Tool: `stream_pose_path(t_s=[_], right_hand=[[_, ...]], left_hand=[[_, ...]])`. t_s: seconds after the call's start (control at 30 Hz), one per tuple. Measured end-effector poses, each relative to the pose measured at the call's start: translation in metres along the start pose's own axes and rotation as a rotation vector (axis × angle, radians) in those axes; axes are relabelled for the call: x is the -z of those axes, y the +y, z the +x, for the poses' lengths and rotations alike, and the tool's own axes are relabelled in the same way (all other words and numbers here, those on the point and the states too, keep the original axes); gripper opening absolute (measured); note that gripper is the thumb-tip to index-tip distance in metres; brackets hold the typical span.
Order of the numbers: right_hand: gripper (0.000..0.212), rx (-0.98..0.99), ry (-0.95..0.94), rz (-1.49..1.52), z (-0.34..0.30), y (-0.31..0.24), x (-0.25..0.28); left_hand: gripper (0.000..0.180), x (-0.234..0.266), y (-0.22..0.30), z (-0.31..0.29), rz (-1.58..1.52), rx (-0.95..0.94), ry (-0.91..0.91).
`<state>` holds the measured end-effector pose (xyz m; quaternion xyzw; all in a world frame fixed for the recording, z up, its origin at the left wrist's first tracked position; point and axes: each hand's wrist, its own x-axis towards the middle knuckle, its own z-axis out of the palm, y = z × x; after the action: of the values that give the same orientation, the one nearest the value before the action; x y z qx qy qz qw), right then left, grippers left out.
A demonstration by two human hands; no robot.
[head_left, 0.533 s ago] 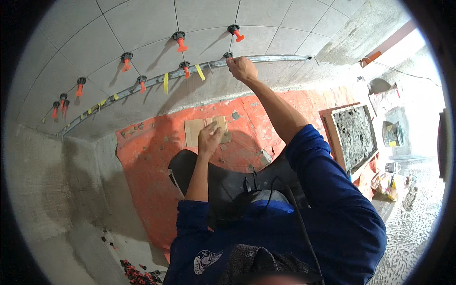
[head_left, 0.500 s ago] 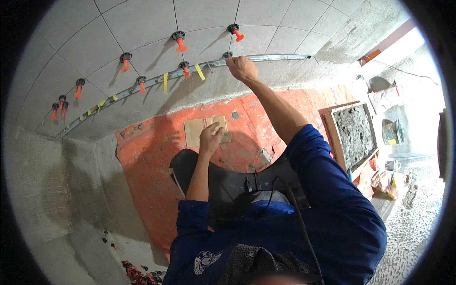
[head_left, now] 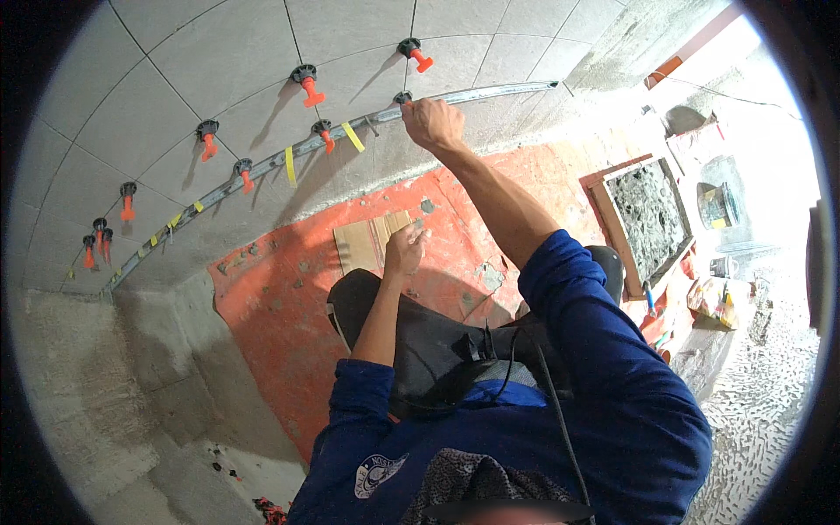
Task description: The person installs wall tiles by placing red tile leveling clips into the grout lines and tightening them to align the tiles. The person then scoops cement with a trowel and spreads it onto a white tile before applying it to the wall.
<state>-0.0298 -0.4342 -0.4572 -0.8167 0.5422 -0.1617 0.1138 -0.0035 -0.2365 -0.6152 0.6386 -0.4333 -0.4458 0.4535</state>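
Observation:
My right hand (head_left: pixel 435 125) is closed at the tiled wall, its fingers round the handle of a tile leveling knob (head_left: pixel 402 98). The knob's dark base shows just past my fingers; the handle is mostly hidden by them. That knob sits at the upper edge of a long metal profile (head_left: pixel 468 94) running along the wall. My left hand (head_left: pixel 407 248) hangs above a piece of cardboard (head_left: pixel 357 245), loosely curled with its fingers a little apart, and I see nothing held in it. Other red-handled leveling knobs (head_left: pixel 308 87) stick out along the tile joints.
Yellow tape strips (head_left: pixel 290 166) hang on the profile. Beneath me lies a dirty red sheet (head_left: pixel 262 297) with crumbs of mortar. A wooden-sided tray of grey mortar (head_left: pixel 647 214), a bucket (head_left: pixel 717 206) and a plastic bag (head_left: pixel 717 302) stand at the right. Loose red and black pieces (head_left: pixel 269 510) lie lower left.
The view has shifted slightly. My left hand has moved a little to the right and its fingers have drawn closer together. My right hand stays at the same knob, its wrist turned slightly.

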Motion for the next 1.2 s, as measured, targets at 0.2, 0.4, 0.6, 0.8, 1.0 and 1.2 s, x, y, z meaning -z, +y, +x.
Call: stream_pose_path(t_s=[0.2,0.4,0.6,0.8,1.0,1.2], right_hand=[[0.048,-0.058,-0.072,0.426,0.003,0.013,-0.020],[0.051,-0.017,-0.052,0.382,0.003,0.021,-0.027],[0.045,0.006,0.051,0.159,-0.002,0.013,-0.022],[0.043,0.027,0.096,0.214,-0.010,0.009,-0.017],[0.049,-0.089,0.025,0.704,-0.009,0.014,-0.031],[0.050,-0.196,0.015,1.067,-0.009,0.007,-0.046]], left_hand=[[0.047,0.002,0.005,0.000,0.075,0.015,-0.002],[0.045,0.005,-0.021,0.002,0.025,0.036,-0.030],[0.043,0.051,-0.065,-0.019,-0.036,0.102,0.188],[0.039,0.099,-0.058,-0.083,-0.099,0.310,0.426],[0.037,0.103,-0.021,-0.119,-0.060,0.322,0.562],[0.039,0.086,0.035,-0.125,-0.001,0.384,0.557]])
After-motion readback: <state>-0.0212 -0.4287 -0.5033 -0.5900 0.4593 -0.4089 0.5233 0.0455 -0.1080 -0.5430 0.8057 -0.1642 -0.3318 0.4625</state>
